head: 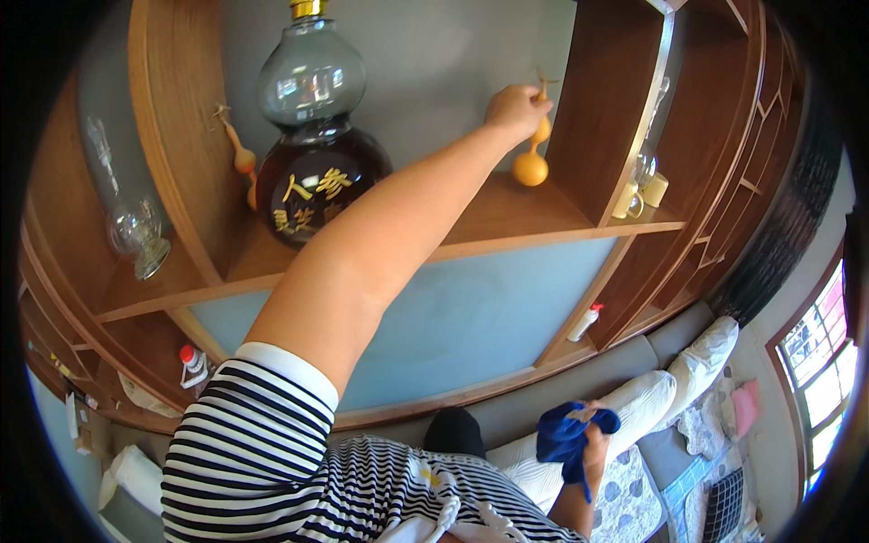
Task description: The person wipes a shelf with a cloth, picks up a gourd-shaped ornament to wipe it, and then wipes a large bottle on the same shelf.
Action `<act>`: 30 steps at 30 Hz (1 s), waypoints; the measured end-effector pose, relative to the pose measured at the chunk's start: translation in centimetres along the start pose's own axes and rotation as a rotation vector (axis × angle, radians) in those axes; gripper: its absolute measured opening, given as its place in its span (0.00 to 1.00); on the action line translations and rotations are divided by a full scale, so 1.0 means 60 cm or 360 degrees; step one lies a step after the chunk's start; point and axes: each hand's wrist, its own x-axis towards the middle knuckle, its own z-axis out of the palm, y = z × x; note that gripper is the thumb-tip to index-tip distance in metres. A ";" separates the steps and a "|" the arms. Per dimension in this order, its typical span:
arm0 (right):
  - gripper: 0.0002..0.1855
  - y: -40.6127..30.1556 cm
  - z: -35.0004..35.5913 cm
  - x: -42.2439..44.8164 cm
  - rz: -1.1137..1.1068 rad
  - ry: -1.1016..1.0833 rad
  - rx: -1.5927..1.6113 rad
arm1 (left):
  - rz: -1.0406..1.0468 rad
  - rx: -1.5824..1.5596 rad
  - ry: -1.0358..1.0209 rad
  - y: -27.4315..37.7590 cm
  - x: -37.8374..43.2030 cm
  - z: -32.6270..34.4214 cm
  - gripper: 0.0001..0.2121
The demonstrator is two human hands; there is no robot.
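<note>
My left hand (519, 112) reaches across to the upper right, with its fingers around the upper part of a small yellow gourd (530, 168). This gourd is upright at the back of a wooden shelf; whether it rests there or hangs just above is unclear. My right hand (596, 444), low on the right, grips a bunched dark blue cloth (562, 441). A big gourd-shaped glass bottle (312, 81) with a gold cap and dark liquid stands left of my forearm, which covers part of it. Another dried gourd (243, 159) leans at the compartment's left wall.
Wooden shelf walls (176, 122) frame the compartment. A glass vessel (139, 234) stands left; yellow cups (654, 190) and more glassware stand right. Lower down are a red-capped bottle (193, 363) and a white bottle (582, 324). A grey sofa with white cushions (638, 400) lies below.
</note>
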 end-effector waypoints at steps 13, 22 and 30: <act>0.15 0.044 -0.016 0.057 0.0296 0.0021 0.0092 | -0.0053 0.0372 0.0159 -0.064 0.031 0.085 0.13; 0.15 0.051 -0.007 0.065 0.0279 0.0091 0.0042 | -0.0085 0.0544 0.0176 -0.063 0.012 0.100 0.17; 0.15 0.062 -0.020 0.062 0.0247 0.0038 0.0005 | -0.0037 0.0635 0.0032 -0.067 0.003 0.100 0.23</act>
